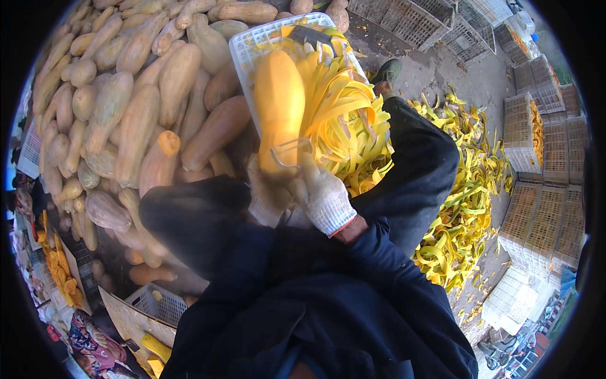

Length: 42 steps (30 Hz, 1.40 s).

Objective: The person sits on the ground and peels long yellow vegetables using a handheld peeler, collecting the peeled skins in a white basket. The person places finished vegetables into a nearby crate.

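A peeled orange butternut-type squash [278, 104] stands out in front of me, its far end over a white plastic crate [244, 49]. My left hand [267, 192], in a white knit glove, grips the near end of it. In my right hand [324, 189], gloved the same way, is a peeler [286, 152], whose metal frame lies across the squash near its lower end. Motion blurs the peeler and my fingertips, so the blade's exact contact is unclear. Long yellow peel strips [348, 111] are heaped over the crate, right beside the squash.
Unpeeled squashes [142, 109] are piled to the left, against my left knee. More peelings [466, 189] cover the ground beyond my right leg. Stacked crates [539, 222] line the right side. At lower left are another crate [158, 303] and a person [97, 341].
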Motion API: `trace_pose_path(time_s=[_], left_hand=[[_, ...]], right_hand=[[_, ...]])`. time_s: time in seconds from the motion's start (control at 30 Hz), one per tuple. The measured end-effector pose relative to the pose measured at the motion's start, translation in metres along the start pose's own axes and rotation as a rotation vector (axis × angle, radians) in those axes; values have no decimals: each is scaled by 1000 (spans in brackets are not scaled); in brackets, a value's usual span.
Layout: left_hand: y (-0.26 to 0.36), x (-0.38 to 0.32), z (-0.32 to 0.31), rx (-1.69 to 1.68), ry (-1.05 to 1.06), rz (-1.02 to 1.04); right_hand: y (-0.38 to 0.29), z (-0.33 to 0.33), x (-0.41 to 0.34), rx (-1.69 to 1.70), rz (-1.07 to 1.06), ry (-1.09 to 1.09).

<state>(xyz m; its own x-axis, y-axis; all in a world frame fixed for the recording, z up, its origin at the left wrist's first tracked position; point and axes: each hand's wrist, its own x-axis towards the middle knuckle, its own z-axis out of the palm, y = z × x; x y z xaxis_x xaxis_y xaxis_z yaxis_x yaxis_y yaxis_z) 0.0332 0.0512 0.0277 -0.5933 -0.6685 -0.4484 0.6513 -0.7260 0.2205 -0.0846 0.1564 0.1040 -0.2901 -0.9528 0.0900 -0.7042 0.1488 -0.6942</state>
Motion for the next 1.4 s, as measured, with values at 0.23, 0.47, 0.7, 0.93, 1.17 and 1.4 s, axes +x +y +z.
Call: trace_pose_path(time_s=[0.23, 0.47, 0.7, 0.93, 1.17, 1.4], left_hand=[[-2, 12, -11, 257, -41, 31], [5, 4, 10, -22, 55, -74], [5, -4, 17, 130, 90, -25], [37, -24, 11, 748, 105, 168], [80, -14, 20, 2003, 194, 441], [127, 66, 79, 2813, -54, 587]], right_hand=[[3, 22, -31, -255, 58, -198], [15, 28, -26, -225, 48, -292], [20, 2, -15, -168, 76, -108], [37, -24, -15, -66, 89, -72], [51, -56, -28, 47, 175, -16], [45, -84, -23, 373, 409, -134]])
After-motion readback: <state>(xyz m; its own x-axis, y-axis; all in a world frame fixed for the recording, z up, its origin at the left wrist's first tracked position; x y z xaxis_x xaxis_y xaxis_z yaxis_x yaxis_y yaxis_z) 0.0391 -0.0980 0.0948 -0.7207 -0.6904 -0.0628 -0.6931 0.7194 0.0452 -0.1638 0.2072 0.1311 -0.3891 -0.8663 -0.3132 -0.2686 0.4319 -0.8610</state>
